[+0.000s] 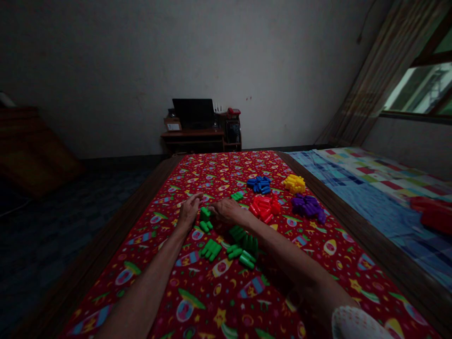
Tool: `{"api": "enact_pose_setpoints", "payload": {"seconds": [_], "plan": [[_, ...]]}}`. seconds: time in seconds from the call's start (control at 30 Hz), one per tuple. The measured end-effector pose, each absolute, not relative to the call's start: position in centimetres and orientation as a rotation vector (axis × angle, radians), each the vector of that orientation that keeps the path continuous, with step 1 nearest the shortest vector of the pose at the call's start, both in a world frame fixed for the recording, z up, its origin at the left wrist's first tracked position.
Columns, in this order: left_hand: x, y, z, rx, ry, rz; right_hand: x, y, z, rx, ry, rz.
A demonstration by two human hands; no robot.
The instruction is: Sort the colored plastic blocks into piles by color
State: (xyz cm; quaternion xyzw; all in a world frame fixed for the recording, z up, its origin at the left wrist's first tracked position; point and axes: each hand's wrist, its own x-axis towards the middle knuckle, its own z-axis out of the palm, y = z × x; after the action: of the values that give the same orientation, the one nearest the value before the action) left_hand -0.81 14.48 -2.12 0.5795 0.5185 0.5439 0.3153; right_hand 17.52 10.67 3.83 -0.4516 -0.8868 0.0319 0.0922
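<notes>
Head view: dim room; both bare forearms reach out over a bed [212,301] covered by a red printed sheet.
Landmark: red pile [264,207] of plastic pieces.
Green block [205,214]: left of the red pile, standing on the sheet between the two hands.
Left hand [189,209]: farthest left of the red pile, just beside the block, fingers loose and apart, clamped on nothing.
Right hand [226,210]: between block and red pile, fingers curled; whether they pinch anything cannot be told.
Loose green pieces [240,247]: nearer the person than the red pile.
Blue pile [259,184], yellow pile [294,183]: beyond the red pile.
Purple pile [308,206]: right of it.
Handling: likely hard, light, smooth plastic; pinch the block's sides.
</notes>
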Motion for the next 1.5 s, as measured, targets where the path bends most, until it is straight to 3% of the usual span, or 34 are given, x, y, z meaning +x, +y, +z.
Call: {"api": "enact_pose_setpoints", "payload": {"seconds": [0.2,0.33,0.63,0.87,1.13,1.37,1.5], "plan": [[-0.7,14.3,-2.0,1.547,1.361,1.353,19.7,11.0,4.9,-1.56,-2.377,-0.019],[-0.6,14.2,-1.6,1.569,1.37,1.307,19.7,11.3,3.5,-1.753,-2.379,0.104],[2.8,11.6,0.1,2.226,1.066,0.821,21.5,7.0,1.4,-0.945,-2.625,0.191],[5.9,7.0,1.4,2.125,0.916,0.766,26.5,2.8,2.7,-0.894,-2.343,0.516],[0.9,3.1,1.2,2.297,1.236,0.898,29.8,-2.8,1.7,-1.098,-2.516,0.244],[0.0,0.7,-1.5,2.373,1.334,0.884,31.3,-3.7,-0.2,-0.891,-2.396,0.227],[0.0,0.3,-1.5,2.382,1.322,0.89,35.1,-3.0,0.8,-1.127,-2.295,0.08]]}}
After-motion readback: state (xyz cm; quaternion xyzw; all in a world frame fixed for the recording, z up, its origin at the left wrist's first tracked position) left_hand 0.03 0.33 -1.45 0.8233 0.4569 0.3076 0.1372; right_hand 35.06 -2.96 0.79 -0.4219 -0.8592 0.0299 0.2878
